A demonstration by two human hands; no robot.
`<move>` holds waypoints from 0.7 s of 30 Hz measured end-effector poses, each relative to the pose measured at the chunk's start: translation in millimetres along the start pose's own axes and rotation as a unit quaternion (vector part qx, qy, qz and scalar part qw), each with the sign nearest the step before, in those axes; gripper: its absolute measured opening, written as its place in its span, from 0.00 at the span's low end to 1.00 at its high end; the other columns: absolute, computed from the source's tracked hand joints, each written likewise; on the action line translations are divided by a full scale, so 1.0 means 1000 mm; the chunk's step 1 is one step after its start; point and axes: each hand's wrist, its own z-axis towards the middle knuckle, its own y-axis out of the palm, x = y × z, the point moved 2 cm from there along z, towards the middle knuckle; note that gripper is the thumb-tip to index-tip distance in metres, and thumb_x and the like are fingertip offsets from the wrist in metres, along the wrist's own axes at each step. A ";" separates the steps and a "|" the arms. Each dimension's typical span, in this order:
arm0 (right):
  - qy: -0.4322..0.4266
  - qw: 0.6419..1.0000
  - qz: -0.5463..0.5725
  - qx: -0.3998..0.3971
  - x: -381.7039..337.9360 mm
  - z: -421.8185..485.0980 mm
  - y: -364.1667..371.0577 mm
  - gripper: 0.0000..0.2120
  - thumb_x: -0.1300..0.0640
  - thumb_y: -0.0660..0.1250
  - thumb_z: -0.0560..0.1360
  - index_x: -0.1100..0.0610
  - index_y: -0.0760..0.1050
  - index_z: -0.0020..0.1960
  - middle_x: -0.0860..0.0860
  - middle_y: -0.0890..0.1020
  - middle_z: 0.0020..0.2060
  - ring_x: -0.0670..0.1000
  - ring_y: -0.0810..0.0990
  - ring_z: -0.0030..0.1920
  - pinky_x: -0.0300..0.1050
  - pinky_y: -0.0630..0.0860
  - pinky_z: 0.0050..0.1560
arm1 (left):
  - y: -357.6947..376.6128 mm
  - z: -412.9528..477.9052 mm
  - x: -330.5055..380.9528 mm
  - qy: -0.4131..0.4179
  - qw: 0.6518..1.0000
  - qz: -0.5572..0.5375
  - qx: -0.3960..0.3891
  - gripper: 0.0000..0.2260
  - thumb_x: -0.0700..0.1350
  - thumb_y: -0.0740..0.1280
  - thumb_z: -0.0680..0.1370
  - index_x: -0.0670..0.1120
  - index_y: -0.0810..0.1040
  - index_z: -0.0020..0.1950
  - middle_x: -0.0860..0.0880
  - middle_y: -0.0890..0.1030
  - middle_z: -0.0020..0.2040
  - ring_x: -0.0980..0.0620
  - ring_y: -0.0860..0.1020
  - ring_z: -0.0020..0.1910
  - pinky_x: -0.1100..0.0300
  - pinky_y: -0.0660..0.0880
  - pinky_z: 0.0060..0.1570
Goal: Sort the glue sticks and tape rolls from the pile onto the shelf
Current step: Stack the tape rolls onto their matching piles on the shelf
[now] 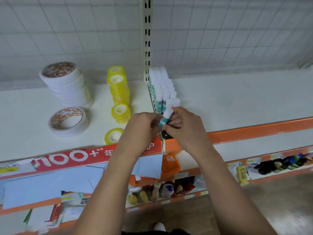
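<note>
Both my hands meet over the front of the white shelf (237, 99). My left hand (144, 122) and my right hand (183, 122) pinch one glue stick (166, 116), white-capped with a teal body, tilted just in front of a block of upright glue sticks (162, 87). To the left stand a tall stack of white tape rolls (67, 83), a short stack of white tape rolls (67, 122), a column of yellow tape rolls (118, 87), and two single yellow rolls (121, 113) (113, 136).
A slotted upright post (147, 39) and wire grid back the shelf. An orange shelf edge (254, 131) runs along the front, with a red sign (81, 156) at left. Lower shelves hold bottles (160, 189) and other goods.
</note>
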 end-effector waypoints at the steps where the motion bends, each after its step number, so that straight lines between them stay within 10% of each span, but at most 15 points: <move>1: -0.004 1.000 -0.016 -0.003 0.003 0.000 -0.001 0.18 0.57 0.74 0.71 0.51 0.77 0.59 0.44 0.82 0.46 0.38 0.80 0.43 0.30 0.77 0.47 | 0.000 0.002 -0.001 -0.013 1.000 -0.007 0.009 0.07 0.44 0.74 0.72 0.45 0.83 0.48 0.47 0.84 0.42 0.47 0.80 0.42 0.50 0.76 0.44; 21: -0.021 0.983 -0.180 0.009 0.019 0.001 0.008 0.07 0.63 0.66 0.77 0.60 0.83 0.48 0.55 0.80 0.50 0.54 0.77 0.50 0.49 0.76 0.52 | 0.025 0.027 -0.006 -0.097 0.992 -0.025 0.072 0.06 0.43 0.73 0.72 0.44 0.84 0.49 0.47 0.85 0.44 0.48 0.81 0.43 0.51 0.78 0.46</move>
